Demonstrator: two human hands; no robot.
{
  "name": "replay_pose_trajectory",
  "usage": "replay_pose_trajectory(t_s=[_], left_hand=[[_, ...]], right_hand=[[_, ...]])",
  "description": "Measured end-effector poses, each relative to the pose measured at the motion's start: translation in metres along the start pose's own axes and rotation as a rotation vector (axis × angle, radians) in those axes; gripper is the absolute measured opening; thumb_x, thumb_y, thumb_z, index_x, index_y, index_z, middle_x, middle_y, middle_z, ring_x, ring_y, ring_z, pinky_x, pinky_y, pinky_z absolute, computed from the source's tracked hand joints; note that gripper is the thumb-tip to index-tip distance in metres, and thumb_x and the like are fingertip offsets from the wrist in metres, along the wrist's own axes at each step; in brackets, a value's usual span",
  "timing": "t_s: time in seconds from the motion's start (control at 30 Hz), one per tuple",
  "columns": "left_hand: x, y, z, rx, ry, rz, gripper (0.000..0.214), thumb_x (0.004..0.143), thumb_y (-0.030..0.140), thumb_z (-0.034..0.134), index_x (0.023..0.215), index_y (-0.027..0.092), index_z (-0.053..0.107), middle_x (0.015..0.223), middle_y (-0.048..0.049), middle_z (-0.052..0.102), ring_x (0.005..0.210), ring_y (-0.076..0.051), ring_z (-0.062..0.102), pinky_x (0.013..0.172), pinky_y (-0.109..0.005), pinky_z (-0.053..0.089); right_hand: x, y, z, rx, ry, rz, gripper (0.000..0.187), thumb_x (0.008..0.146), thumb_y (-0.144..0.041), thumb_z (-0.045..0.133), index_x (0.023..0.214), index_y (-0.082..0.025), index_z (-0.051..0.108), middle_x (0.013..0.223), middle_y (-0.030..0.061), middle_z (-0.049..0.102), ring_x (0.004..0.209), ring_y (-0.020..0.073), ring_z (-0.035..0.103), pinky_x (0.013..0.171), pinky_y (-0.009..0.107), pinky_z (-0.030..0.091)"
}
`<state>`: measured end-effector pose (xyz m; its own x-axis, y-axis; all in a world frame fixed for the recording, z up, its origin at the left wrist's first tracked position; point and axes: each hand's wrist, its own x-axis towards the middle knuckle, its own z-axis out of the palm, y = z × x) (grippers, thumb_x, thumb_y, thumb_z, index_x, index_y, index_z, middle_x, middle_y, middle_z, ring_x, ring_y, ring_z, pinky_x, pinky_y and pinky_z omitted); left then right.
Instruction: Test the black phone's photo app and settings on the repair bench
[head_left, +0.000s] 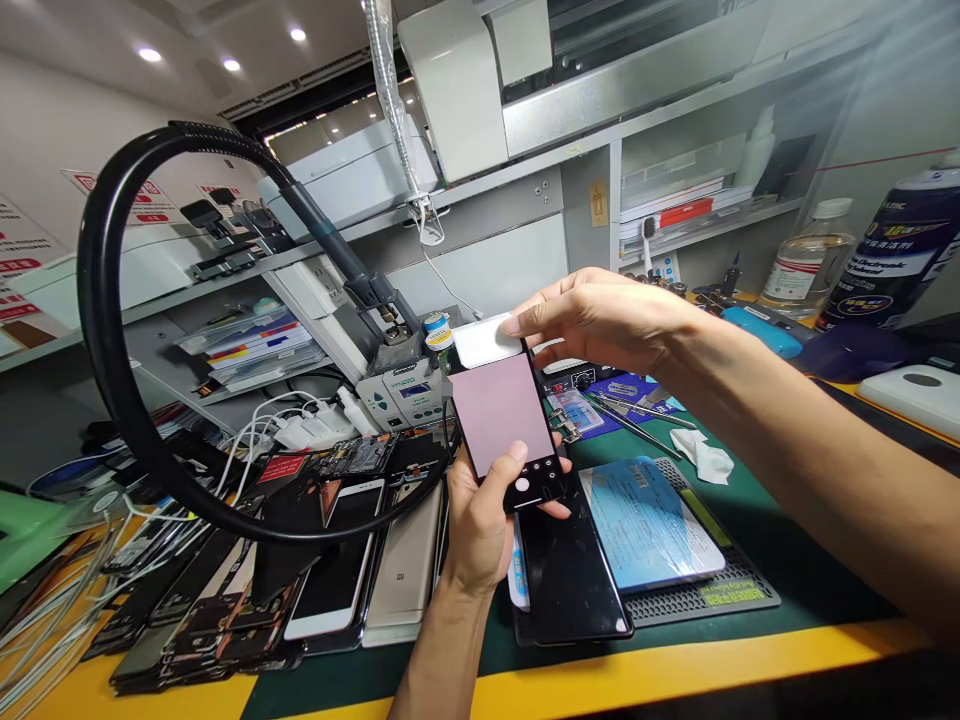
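The left hand (480, 525) closes around a black smartphone (517, 480) from below, thumb across its lower end, holding it in the air above the table's front edge. The right hand (600, 320) reaches over, fingers nearly closed, pinching a white tab (487, 340) at the phone's top edge, above a pink rectangular sheet (499, 410). Beneath lies a gold phone (405, 570) marked "MI"; toward the table's back right corner, a dark spray can (892, 255) carries unreadably small lettering.
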<state>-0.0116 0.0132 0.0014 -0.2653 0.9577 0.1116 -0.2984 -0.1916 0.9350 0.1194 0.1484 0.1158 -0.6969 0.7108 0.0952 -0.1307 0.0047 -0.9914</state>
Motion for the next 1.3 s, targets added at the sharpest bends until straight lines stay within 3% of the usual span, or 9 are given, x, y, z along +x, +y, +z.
replay_pose_trajectory(t_s=[0.4, 0.57, 0.73, 0.87, 1.13, 1.3], left_hand=[[0.0006, -0.0005, -0.0013, -0.04, -0.011, 0.001, 0.056, 0.087, 0.029, 0.069, 0.139, 0.01, 0.055, 0.1, -0.0157, 0.077, 0.084, -0.034, 0.078, 0.046, -0.033, 0.062], [0.0048, -0.0033, -0.0047, -0.085, 0.0, -0.036, 0.053, 0.097, 0.049, 0.056, 0.125, 0.005, 0.063, 0.101, -0.0209, 0.078, 0.083, -0.034, 0.077, 0.046, -0.036, 0.063], [0.0057, -0.0026, -0.0078, -0.14, -0.055, -0.046, 0.056, 0.098, 0.057, 0.05, 0.121, 0.008, 0.068, 0.103, -0.0199, 0.078, 0.085, -0.034, 0.077, 0.048, -0.037, 0.063], [0.0048, 0.0018, -0.0075, -0.203, -0.104, -0.059, 0.066, 0.099, 0.065, 0.039, 0.129, 0.011, 0.065, 0.104, -0.0194, 0.078, 0.085, -0.035, 0.077, 0.049, -0.038, 0.063], [0.0038, 0.0008, -0.0084, -0.191, -0.098, -0.079, 0.062, 0.097, 0.058, 0.049, 0.134, 0.011, 0.065, 0.105, -0.0188, 0.078, 0.087, -0.035, 0.076, 0.051, -0.038, 0.063], [0.0048, 0.0004, -0.0082, -0.169, -0.082, -0.075, 0.058, 0.099, 0.057, 0.048, 0.121, 0.01, 0.072, 0.103, -0.0188, 0.078, 0.085, -0.034, 0.077, 0.049, -0.037, 0.063]], right_hand=[[-0.0003, -0.0009, 0.0011, 0.007, 0.01, 0.0, 0.008, 0.074, -0.013, 0.083, 0.068, -0.014, 0.078, 0.097, 0.0136, 0.077, 0.09, 0.0235, 0.072, 0.072, 0.029, 0.063], [0.0016, 0.0011, -0.0001, 0.004, 0.001, -0.008, 0.009, 0.074, -0.014, 0.084, 0.067, -0.017, 0.079, 0.096, 0.013, 0.078, 0.089, 0.0234, 0.072, 0.073, 0.029, 0.064], [0.0041, 0.0042, -0.0018, 0.011, 0.012, -0.026, 0.006, 0.072, -0.015, 0.085, 0.069, -0.016, 0.08, 0.091, 0.0128, 0.078, 0.082, 0.0209, 0.071, 0.075, 0.029, 0.064], [0.0049, 0.0053, -0.0026, 0.0, 0.015, -0.025, 0.006, 0.072, -0.014, 0.083, 0.069, -0.017, 0.079, 0.088, 0.0109, 0.077, 0.081, 0.0196, 0.071, 0.075, 0.029, 0.064], [0.0049, 0.0054, -0.0006, 0.011, 0.055, -0.023, 0.011, 0.075, -0.011, 0.083, 0.068, -0.016, 0.075, 0.086, 0.0115, 0.076, 0.077, 0.021, 0.071, 0.081, 0.037, 0.063], [0.0064, 0.0065, -0.0016, 0.0, 0.035, -0.032, 0.011, 0.075, -0.012, 0.082, 0.068, -0.016, 0.075, 0.088, 0.0106, 0.075, 0.076, 0.0193, 0.069, 0.081, 0.036, 0.062]])
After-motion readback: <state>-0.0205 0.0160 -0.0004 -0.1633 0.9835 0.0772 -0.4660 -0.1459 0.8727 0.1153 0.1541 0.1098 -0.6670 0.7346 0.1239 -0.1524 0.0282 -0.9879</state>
